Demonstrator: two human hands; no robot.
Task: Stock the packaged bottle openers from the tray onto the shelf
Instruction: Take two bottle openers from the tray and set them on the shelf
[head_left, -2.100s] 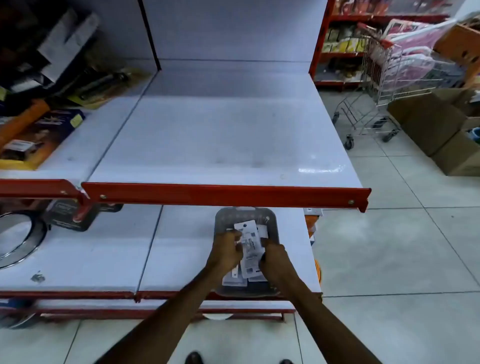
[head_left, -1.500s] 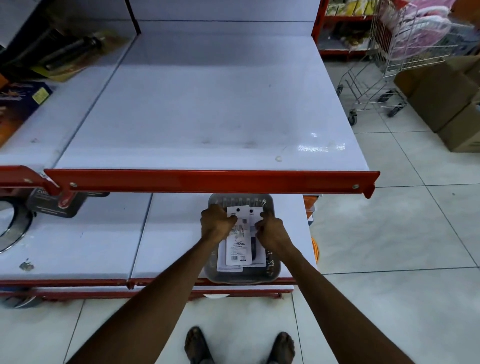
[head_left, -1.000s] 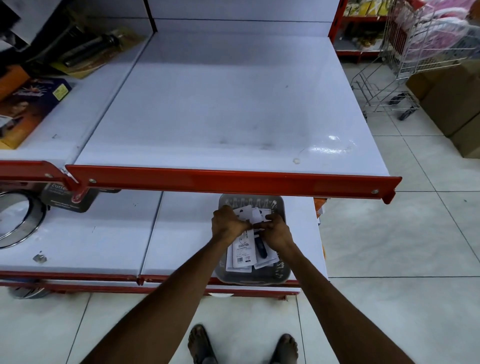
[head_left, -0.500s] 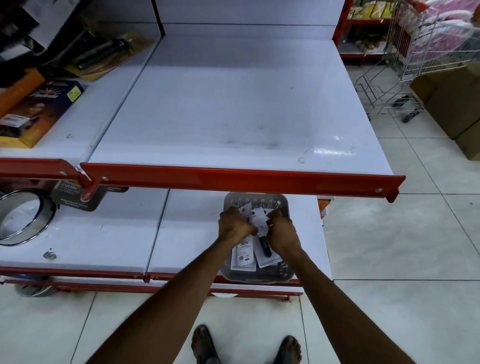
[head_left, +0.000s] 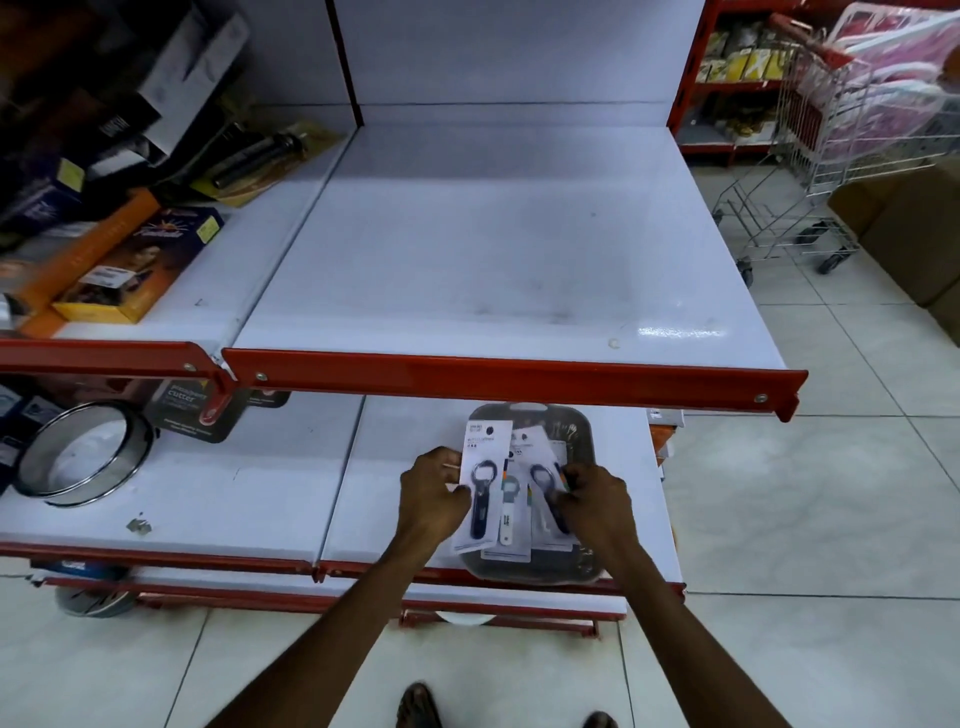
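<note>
A dark grey tray (head_left: 586, 431) sits on the lower white shelf, near its right end. Above it I hold a fanned bunch of packaged bottle openers (head_left: 498, 488), white cards with dark and white openers facing up. My left hand (head_left: 434, 499) grips the left edge of the bunch. My right hand (head_left: 597, 499) grips its right side and covers part of the cards. The upper white shelf (head_left: 493, 249) with its red front rail lies just above and behind the tray.
Boxed goods (head_left: 119, 260) are piled on the upper shelf's left bay. A metal ring pan (head_left: 83, 457) and a pizza cutter pack (head_left: 200, 410) lie on the lower shelf at left. A shopping cart (head_left: 831, 135) and cardboard boxes (head_left: 914, 228) stand on the tiled floor at right.
Both hands have turned the cards from back side up to face up and spread them, lifting them slightly over the tray. The view has tilted up a little.
</note>
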